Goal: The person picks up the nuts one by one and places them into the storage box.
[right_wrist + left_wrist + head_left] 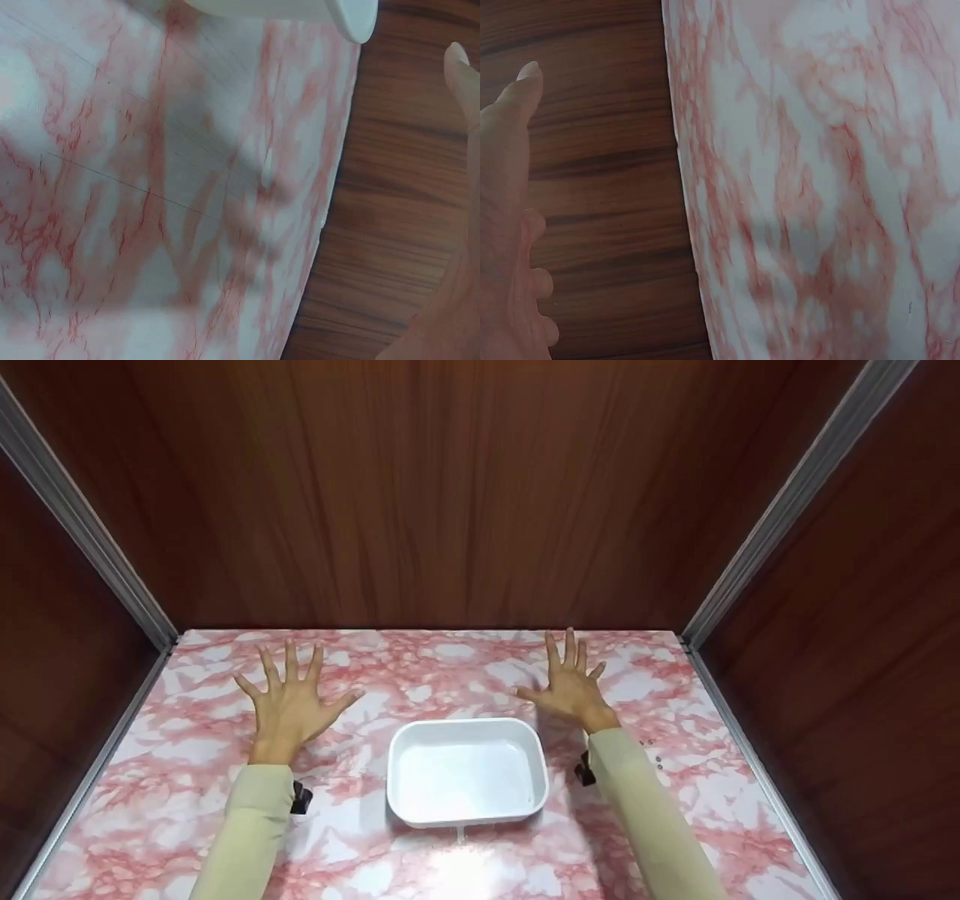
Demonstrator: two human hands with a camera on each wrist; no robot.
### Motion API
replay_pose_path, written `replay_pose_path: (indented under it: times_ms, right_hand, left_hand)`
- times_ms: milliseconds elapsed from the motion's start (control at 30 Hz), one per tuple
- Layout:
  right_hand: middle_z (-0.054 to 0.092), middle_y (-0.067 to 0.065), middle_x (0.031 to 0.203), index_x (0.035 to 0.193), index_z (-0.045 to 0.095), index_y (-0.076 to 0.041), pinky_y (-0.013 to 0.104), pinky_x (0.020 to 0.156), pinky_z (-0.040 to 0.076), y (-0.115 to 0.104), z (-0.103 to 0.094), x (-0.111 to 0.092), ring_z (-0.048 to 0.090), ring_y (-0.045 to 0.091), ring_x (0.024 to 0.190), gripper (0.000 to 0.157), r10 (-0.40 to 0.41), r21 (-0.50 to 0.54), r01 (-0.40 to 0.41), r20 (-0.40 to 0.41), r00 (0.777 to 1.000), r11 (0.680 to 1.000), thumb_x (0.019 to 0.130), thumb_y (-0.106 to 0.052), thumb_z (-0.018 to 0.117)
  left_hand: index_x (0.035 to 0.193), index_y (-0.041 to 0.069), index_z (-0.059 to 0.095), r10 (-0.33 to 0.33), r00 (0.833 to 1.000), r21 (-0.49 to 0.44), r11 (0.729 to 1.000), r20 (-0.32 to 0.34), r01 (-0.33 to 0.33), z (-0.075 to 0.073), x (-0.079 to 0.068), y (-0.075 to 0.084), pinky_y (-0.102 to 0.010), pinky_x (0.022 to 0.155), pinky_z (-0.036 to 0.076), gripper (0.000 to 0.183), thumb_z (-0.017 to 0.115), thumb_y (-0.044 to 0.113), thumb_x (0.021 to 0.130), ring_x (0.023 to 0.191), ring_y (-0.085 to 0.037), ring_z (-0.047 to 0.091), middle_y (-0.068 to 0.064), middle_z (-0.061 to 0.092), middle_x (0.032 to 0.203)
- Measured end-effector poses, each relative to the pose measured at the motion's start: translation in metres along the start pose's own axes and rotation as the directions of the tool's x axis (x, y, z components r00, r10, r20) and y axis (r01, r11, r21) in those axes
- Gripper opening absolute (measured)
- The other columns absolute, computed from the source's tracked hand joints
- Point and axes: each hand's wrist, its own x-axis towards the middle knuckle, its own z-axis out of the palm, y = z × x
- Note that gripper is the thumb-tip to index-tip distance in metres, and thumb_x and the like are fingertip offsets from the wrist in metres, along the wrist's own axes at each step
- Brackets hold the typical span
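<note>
A white rectangular tub [466,812] with rounded corners sits on the table between my two hands, and nothing is visible inside it. My left hand [289,709], to the left of the tub, has its fingers spread and straight and holds nothing. On the other side, my right hand [574,691] is likewise spread wide, beyond the tub's right back corner, with nothing in it. In the right wrist view the tub's rim [354,19] shows at the top, apart from the thumb [459,71]. The left wrist view catches only the side of the left hand [506,202].
A pink and white marbled tabletop [360,855] lies under everything. Dark brown wood panels [435,495] rise behind and at both sides, joined by grey metal corner posts [802,491]. Several small dark specks [658,763] lie right of the right sleeve.
</note>
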Motion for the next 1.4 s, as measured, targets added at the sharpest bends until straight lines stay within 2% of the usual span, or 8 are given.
replay_pose_path:
  times_ms: [233,433,567,700,833,967,1233,1400]
  right_hand:
    - [-0.017,0.022,0.176,0.171,-0.005,-0.018,0.091,0.112,0.005,-0.001,0.003,0.0,-0.004,0.054,0.161,0.125,-0.013,0.013,0.013,0.01,1.0,1.0,0.086,-0.076,0.065]
    - [-0.007,0.025,0.177,0.171,0.002,-0.014,0.088,0.115,0.008,-0.007,-0.006,0.002,0.004,0.053,0.161,0.121,-0.048,0.037,0.05,-0.04,0.998,0.998,0.087,-0.07,0.069]
    - [0.005,0.026,0.176,0.171,0.009,-0.014,0.084,0.12,0.006,-0.01,-0.011,0.0,0.011,0.052,0.161,0.117,-0.08,0.058,0.085,-0.082,0.993,0.995,0.087,-0.066,0.072]
    - [0.022,0.027,0.173,0.169,0.019,-0.012,0.077,0.125,0.01,-0.013,-0.015,-0.004,0.023,0.052,0.158,0.112,-0.113,0.083,0.125,-0.13,0.985,0.989,0.086,-0.062,0.075]
    - [0.03,0.028,0.169,0.167,0.027,-0.008,0.069,0.126,0.025,-0.014,-0.019,-0.012,0.029,0.051,0.156,0.106,-0.134,0.117,0.154,-0.165,0.977,0.981,0.088,-0.056,0.078]
    - [0.034,0.03,0.166,0.165,0.029,-0.004,0.067,0.118,0.04,-0.011,-0.025,-0.023,0.034,0.05,0.153,0.098,-0.124,0.137,0.15,-0.177,0.976,0.979,0.091,-0.046,0.078]
    - [0.043,0.03,0.161,0.157,0.044,0.002,0.064,0.115,0.045,0.001,-0.039,-0.049,0.047,0.048,0.145,0.078,-0.096,0.148,0.12,-0.16,0.982,0.982,0.094,-0.032,0.076]
    - [0.054,0.028,0.152,0.148,0.054,0.003,0.061,0.113,0.048,0.008,-0.047,-0.065,0.056,0.046,0.138,0.068,-0.132,0.125,0.156,-0.18,0.975,0.98,0.093,-0.029,0.078]
  left_hand:
    - [0.17,0.011,0.016,-0.001,0.999,0.002,1.0,0.032,0.001,0.0,-0.003,0.003,-0.092,0.107,-0.013,0.117,0.039,0.091,0.087,0.158,-0.059,-0.007,-0.027,0.007,0.175]
    - [0.165,-0.001,0.026,0.062,0.998,-0.065,0.996,-0.025,-0.064,-0.003,-0.002,0.01,-0.088,0.115,-0.003,0.104,0.049,0.074,0.097,0.159,-0.058,0.008,-0.028,0.024,0.172]
    - [0.158,-0.004,0.042,0.097,0.989,-0.159,0.981,-0.11,-0.114,-0.003,-0.002,0.017,-0.078,0.117,0.029,0.083,0.06,0.054,0.1,0.151,-0.053,0.037,-0.029,0.046,0.16]
    - [0.144,0.0,0.062,0.105,0.981,-0.253,0.957,-0.165,-0.145,-0.003,-0.005,0.023,-0.067,0.094,0.055,0.059,0.065,0.04,0.1,0.125,-0.047,0.063,-0.024,0.065,0.137]
    - [0.132,0.0,0.07,0.116,0.976,-0.29,0.942,-0.186,-0.167,-0.003,-0.008,0.03,-0.063,0.085,0.057,0.045,0.067,0.031,0.1,0.109,-0.045,0.068,-0.021,0.068,0.122]
    - [0.128,0.0,0.072,0.119,0.977,-0.314,0.934,-0.179,-0.171,-0.003,-0.011,0.038,-0.063,0.087,0.057,0.04,0.067,0.028,0.099,0.111,-0.044,0.067,-0.02,0.067,0.122]
    - [0.131,-0.008,0.069,0.158,0.977,-0.338,0.92,-0.144,-0.199,-0.004,-0.019,0.051,-0.058,0.103,0.054,0.047,0.064,0.029,0.102,0.124,-0.042,0.061,-0.023,0.065,0.133]
    - [0.138,-0.01,0.063,0.167,0.979,-0.371,0.907,-0.118,-0.199,0.001,-0.024,0.055,-0.058,0.112,0.049,0.053,0.063,0.029,0.103,0.133,-0.046,0.058,-0.028,0.062,0.14]
